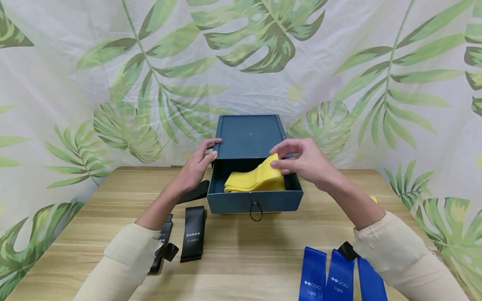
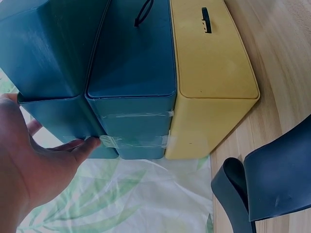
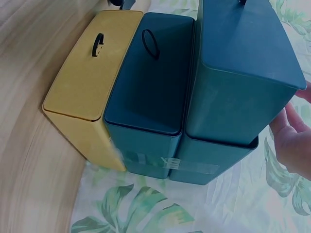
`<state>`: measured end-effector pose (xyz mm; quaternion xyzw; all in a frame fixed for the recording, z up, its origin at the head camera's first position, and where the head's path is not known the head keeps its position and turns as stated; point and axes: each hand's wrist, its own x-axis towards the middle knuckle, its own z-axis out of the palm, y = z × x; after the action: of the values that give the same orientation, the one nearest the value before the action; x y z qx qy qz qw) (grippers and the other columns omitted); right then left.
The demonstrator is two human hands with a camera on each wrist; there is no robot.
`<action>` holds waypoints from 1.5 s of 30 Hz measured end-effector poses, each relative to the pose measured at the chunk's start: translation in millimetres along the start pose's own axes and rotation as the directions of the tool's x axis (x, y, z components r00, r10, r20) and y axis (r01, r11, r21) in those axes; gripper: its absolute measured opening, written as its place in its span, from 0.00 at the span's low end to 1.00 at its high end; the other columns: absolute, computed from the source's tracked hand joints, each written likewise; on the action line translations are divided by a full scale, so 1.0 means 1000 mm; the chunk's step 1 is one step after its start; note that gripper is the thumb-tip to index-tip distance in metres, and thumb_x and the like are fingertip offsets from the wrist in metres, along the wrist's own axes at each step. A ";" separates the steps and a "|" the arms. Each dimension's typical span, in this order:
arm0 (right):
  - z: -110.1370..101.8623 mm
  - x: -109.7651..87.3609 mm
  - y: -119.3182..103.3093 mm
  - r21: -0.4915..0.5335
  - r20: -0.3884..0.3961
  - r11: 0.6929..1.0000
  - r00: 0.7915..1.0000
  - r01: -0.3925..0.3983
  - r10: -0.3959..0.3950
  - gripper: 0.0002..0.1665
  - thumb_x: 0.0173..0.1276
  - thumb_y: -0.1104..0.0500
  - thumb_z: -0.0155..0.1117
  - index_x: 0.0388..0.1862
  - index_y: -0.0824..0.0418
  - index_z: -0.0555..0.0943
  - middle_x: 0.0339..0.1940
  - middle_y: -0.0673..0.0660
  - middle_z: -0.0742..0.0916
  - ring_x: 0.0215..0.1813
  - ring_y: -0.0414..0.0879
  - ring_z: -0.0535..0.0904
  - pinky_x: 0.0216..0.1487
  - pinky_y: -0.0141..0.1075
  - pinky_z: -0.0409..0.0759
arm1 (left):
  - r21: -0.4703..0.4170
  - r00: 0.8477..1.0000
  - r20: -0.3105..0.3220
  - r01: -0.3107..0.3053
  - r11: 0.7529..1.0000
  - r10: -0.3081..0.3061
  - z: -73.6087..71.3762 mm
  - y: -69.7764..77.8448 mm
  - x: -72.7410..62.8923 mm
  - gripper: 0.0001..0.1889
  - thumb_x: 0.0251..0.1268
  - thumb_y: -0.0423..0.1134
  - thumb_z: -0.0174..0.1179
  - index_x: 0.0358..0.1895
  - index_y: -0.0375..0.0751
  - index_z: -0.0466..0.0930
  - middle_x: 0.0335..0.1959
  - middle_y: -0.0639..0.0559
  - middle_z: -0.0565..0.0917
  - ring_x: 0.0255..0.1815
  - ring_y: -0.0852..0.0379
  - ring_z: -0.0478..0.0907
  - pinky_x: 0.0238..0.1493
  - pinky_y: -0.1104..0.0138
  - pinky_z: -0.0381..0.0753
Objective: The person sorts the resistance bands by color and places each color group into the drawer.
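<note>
A drawer unit stands at the back of the table, its blue top drawer pulled out. Yellow resistance bands lie folded inside. With thumb and fingers, my right hand pinches a raised yellow band end above the drawer's right part. My left hand rests against the unit's left side, fingers at the top edge; the left wrist view shows a fingertip by clear tape. In the right wrist view the band is hidden behind the drawer.
Below are a shut blue drawer and a yellow drawer. Black bands, one marked X-Heavy, lie at left on the table. Blue bands marked Light lie front right. A leaf-patterned cloth hangs behind.
</note>
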<state>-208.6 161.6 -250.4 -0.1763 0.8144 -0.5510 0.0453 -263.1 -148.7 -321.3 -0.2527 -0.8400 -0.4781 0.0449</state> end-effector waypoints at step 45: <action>0.010 -0.012 -0.015 -0.602 0.023 0.793 0.995 0.092 -0.098 0.18 0.66 0.67 0.74 0.53 0.72 0.86 0.46 0.65 0.91 0.46 0.56 0.89 0.47 0.44 0.88 | -0.042 0.999 0.036 -0.017 0.999 0.018 -0.003 0.000 0.001 0.27 0.87 0.45 0.39 0.81 0.40 0.57 0.81 0.39 0.58 0.80 0.39 0.55 0.74 0.38 0.59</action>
<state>-191.2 152.2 -242.2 -0.2196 0.9376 -0.2660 -0.0447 -264.5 -150.7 -320.0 -0.2695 -0.8281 -0.4907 0.0285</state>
